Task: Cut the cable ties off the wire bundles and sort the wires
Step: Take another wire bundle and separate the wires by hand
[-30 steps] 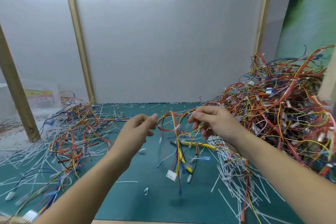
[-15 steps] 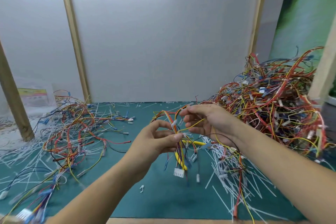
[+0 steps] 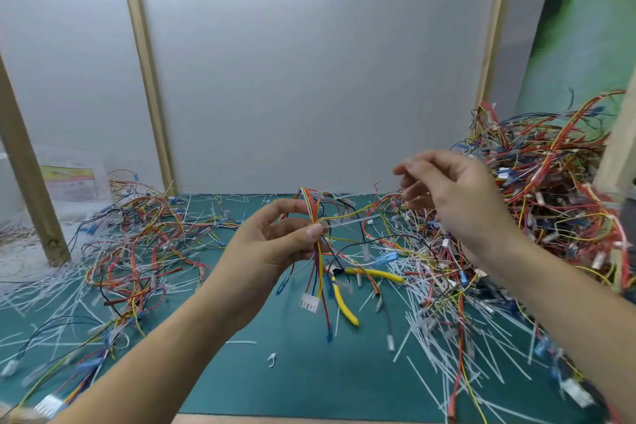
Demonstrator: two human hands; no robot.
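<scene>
Where the loose wires (image 3: 137,244) are lying: sprawling over the left of the green mat (image 3: 309,385).
Left hand (image 3: 275,244): pinching the wire bundle (image 3: 319,262) between thumb and fingers, above mat centre.
Cutters (image 3: 344,303): lying on the mat beneath the bundle.
Cable tie (image 3: 351,221): jutting rightward from the pinch point.
Right hand (image 3: 454,196): hovering raised, fingers relaxed, grasping nothing; blurred.
Tangled heap (image 3: 550,189): piling up at far right.

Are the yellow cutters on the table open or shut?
Open. The cutters' two yellow handles lie spread in a V on the mat. The jaws cannot be made out behind the wires the left hand holds.
</scene>
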